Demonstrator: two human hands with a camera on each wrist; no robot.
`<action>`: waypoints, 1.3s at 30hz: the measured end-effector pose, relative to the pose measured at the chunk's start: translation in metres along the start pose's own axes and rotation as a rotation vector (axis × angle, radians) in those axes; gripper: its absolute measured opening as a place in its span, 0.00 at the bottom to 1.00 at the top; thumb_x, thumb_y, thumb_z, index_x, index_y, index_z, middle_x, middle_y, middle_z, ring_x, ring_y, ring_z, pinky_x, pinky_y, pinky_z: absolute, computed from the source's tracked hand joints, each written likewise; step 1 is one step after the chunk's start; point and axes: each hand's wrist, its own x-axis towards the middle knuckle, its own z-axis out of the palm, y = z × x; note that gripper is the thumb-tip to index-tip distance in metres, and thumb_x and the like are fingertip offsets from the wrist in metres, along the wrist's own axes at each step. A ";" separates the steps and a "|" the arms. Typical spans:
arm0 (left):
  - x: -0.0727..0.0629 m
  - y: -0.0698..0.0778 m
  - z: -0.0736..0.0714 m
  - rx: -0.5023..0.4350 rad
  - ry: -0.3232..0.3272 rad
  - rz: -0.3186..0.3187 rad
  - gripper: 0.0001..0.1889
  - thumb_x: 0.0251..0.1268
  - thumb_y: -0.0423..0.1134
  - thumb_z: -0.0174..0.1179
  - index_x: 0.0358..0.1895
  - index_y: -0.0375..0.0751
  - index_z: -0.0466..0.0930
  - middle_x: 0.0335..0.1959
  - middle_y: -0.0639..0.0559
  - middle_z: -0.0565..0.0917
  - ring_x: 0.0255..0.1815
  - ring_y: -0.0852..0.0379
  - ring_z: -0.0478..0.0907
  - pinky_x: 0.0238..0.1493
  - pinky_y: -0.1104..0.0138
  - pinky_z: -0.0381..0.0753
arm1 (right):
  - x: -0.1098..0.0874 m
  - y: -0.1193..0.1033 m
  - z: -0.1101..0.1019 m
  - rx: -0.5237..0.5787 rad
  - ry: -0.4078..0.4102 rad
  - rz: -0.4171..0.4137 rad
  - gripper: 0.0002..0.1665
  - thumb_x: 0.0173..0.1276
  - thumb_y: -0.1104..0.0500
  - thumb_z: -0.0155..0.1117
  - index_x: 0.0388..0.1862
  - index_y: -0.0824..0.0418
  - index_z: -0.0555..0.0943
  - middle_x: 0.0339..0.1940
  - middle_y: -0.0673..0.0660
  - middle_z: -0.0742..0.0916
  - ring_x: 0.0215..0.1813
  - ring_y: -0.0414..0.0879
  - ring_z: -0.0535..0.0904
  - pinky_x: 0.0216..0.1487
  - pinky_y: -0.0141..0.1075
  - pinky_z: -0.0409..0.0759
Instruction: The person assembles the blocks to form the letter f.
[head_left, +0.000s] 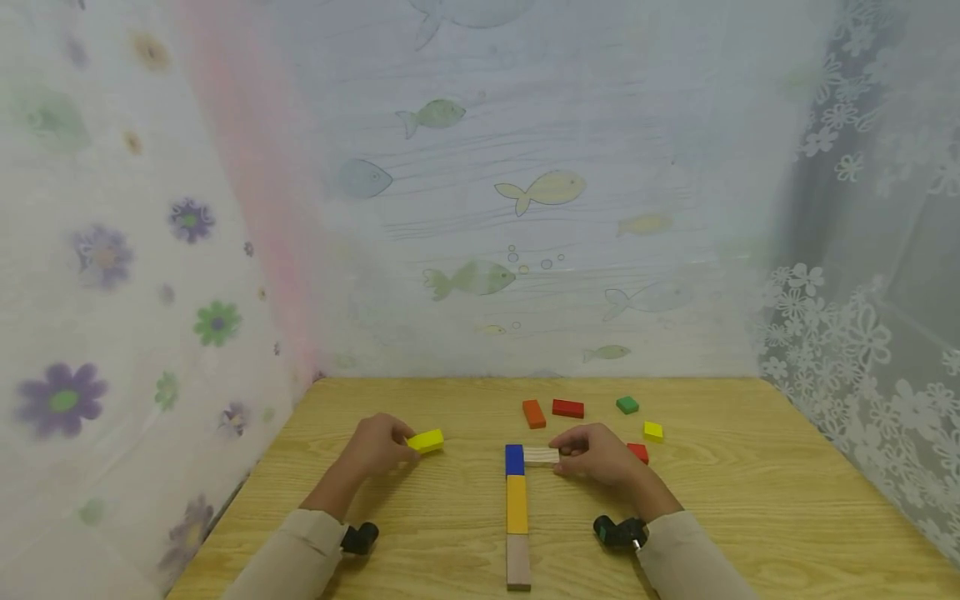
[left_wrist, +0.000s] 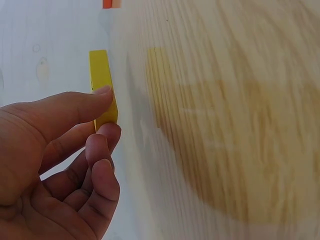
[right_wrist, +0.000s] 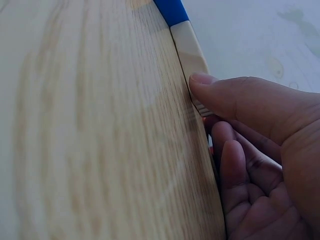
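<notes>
Patterned hangings on three sides of the wooden table [head_left: 435, 517]
Over my head feed I see a pale sheet [head_left: 420, 333] rising behind the table's far edge, printed with faint fish, among them a green one [head_left: 477, 277], a yellow one [head_left: 558, 187] and a blue-grey one [head_left: 365, 178]; left of the table I get a white sheet [head_left: 135, 333] with soft-edged flowers, one purple with a green centre, and a pink band [head_left: 240, 167] slanting down toward the table's far left corner; right of the table I make out a greyish curtain [head_left: 840, 208] scattered with white flowers [head_left: 870, 333]
</notes>
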 end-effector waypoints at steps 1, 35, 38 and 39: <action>0.000 0.002 0.000 -0.005 -0.003 -0.002 0.19 0.57 0.39 0.78 0.53 0.41 0.90 0.38 0.51 0.87 0.37 0.56 0.81 0.37 0.61 0.85 | 0.000 0.000 0.000 -0.002 0.001 -0.004 0.22 0.63 0.56 0.79 0.56 0.58 0.88 0.49 0.53 0.87 0.50 0.46 0.79 0.51 0.37 0.79; 0.007 0.032 0.030 -0.061 -0.098 0.137 0.19 0.59 0.36 0.77 0.54 0.38 0.89 0.37 0.50 0.86 0.32 0.58 0.80 0.33 0.64 0.83 | 0.000 0.001 0.001 0.000 0.004 0.002 0.22 0.63 0.55 0.79 0.55 0.58 0.88 0.49 0.54 0.86 0.50 0.46 0.78 0.51 0.38 0.79; 0.007 0.036 0.032 -0.061 -0.106 0.149 0.20 0.58 0.36 0.77 0.55 0.37 0.89 0.37 0.50 0.87 0.33 0.58 0.81 0.33 0.64 0.84 | 0.000 0.001 0.001 -0.002 0.003 0.000 0.22 0.63 0.55 0.79 0.55 0.58 0.88 0.49 0.54 0.87 0.50 0.46 0.78 0.51 0.38 0.79; 0.007 0.037 0.033 -0.057 -0.108 0.152 0.20 0.58 0.36 0.77 0.55 0.37 0.89 0.37 0.50 0.87 0.33 0.58 0.81 0.34 0.64 0.84 | 0.000 0.001 0.001 -0.004 0.003 -0.002 0.22 0.63 0.55 0.79 0.55 0.58 0.88 0.49 0.54 0.87 0.50 0.46 0.79 0.51 0.38 0.79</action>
